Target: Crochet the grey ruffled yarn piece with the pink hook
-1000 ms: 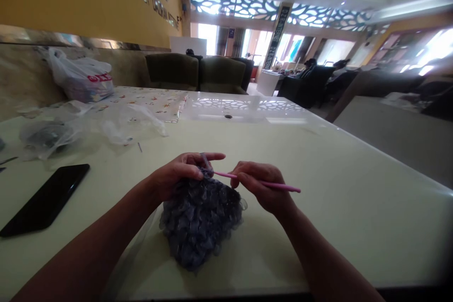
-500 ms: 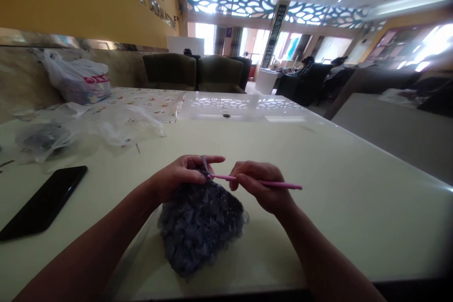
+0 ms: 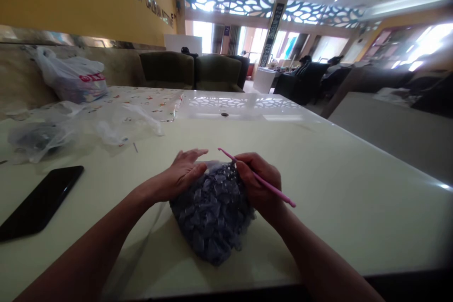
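Observation:
A dark grey-blue crocheted piece (image 3: 212,212) with ruffled petals hangs just above the pale table, its narrow end toward me. My right hand (image 3: 262,184) is closed round a pink crochet hook (image 3: 271,187), whose tip points up and left, and its fingertips also touch the piece's upper right edge. At the upper left edge lies my left hand (image 3: 182,174), thumb against the piece and the other fingers stretched out. A grey strand runs down from the piece toward the table's front edge.
A black phone (image 3: 40,202) lies at the left. Behind it are a clear bag (image 3: 42,139) with dark contents, a crumpled clear bag (image 3: 130,122) and a full white bag (image 3: 74,75) by the wall. Armchairs (image 3: 217,71) stand beyond the table (image 3: 336,174); people sit farther back.
The hook's tip has left the stitches and points up. My right hand now touches the piece, which has shifted right and turned. My left fingers have loosened from the top and spread.

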The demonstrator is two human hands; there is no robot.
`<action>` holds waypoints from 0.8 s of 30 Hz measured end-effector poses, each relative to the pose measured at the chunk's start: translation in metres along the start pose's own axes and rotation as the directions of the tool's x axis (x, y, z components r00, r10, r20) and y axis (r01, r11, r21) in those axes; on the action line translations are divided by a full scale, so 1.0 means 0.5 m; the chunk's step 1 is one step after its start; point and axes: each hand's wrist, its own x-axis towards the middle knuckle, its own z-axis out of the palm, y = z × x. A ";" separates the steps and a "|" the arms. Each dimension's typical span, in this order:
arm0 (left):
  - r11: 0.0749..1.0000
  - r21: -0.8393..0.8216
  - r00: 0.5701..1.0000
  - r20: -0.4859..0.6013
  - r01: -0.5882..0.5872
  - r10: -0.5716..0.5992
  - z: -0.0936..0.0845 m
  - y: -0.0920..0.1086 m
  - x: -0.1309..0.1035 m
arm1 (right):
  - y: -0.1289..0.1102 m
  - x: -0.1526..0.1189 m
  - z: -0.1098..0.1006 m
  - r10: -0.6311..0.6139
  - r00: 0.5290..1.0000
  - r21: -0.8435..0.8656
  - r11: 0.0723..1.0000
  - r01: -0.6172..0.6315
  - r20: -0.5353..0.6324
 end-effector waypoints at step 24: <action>0.772 -0.628 0.994 0.040 0.101 -0.098 0.005 0.019 -0.001 | 0.010 0.041 -0.051 -0.050 0.842 0.140 0.990 -0.031 0.537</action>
